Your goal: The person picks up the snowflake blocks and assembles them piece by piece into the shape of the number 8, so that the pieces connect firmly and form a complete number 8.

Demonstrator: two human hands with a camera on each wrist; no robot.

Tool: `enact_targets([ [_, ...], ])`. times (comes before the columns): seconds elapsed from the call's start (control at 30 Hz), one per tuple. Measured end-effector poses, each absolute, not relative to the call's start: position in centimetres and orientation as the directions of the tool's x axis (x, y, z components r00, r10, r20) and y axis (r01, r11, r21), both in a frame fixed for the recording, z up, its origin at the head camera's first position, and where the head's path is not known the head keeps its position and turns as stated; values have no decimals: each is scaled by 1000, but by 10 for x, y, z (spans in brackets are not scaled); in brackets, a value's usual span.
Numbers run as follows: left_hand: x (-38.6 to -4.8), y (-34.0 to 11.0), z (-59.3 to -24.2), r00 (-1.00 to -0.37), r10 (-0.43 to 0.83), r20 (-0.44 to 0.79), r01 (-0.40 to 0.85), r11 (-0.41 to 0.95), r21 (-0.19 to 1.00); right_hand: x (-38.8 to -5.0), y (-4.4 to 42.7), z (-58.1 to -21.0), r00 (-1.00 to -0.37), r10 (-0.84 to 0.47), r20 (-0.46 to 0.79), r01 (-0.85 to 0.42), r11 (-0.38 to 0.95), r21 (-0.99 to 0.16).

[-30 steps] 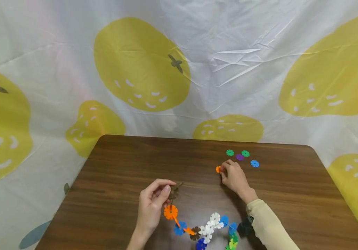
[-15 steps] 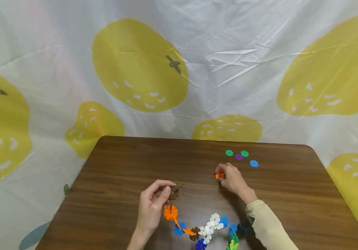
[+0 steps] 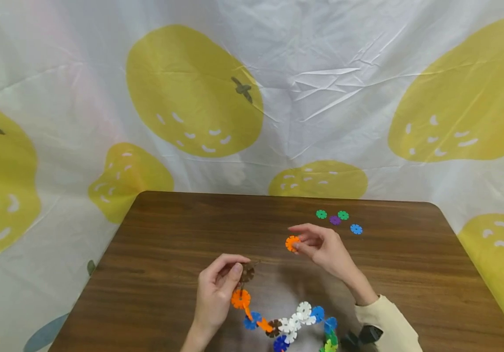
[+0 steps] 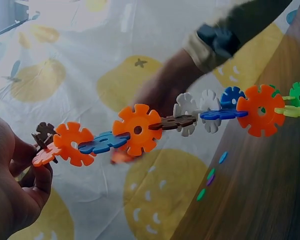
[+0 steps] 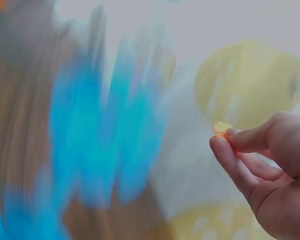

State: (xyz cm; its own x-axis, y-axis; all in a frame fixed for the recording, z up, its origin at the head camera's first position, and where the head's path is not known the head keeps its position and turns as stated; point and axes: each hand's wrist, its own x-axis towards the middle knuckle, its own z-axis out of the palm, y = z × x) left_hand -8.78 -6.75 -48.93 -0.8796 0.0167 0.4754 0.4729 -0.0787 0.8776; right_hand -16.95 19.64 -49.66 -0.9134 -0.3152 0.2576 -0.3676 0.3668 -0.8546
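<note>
My left hand (image 3: pixel 214 293) pinches a brown notched snowflake disc (image 3: pixel 248 274) at the end of a chain of interlocked plastic discs. From it run an orange disc (image 3: pixel 240 299), then blue, orange and brown ones, to a white cluster (image 3: pixel 295 321). Green and yellow discs lie at the bottom edge, where the chain leaves the head view. My right hand (image 3: pixel 329 248) holds a single orange snowflake disc (image 3: pixel 292 243) between thumb and fingers, above the table and apart from the chain. In the right wrist view this orange disc (image 5: pixel 220 128) shows only partly past the fingertips.
Loose discs lie toward the back right of the wooden table (image 3: pixel 181 220): two green (image 3: pixel 321 214), one purple (image 3: pixel 335 220) and one blue (image 3: pixel 356 229). A fruit-patterned curtain (image 3: pixel 217 176) hangs behind the table. Blurred blue shapes (image 5: pixel 110 135) fill much of the right wrist view.
My right hand has picked the orange disc up off the table and carried it left, toward the left hand. The left hand has stayed nearly still with the chain.
</note>
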Motion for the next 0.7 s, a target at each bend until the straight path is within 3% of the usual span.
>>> enact_targets([
  [0.13, -88, -67, -489, -892, 20, 451, 449, -71, 891, -137, 173, -463, -890, -335, 309, -391, 213, -895],
  [0.3, -88, -67, -488, -909, 23, 416, 413, -72, 908, -118, 155, -446, -883, -314, 348, -403, 129, -906],
  [0.7, -87, -69, -489, -911, 47, 409, 404, -90, 910, -113, 143, -441, -854, -327, 405, -470, 149, -870],
])
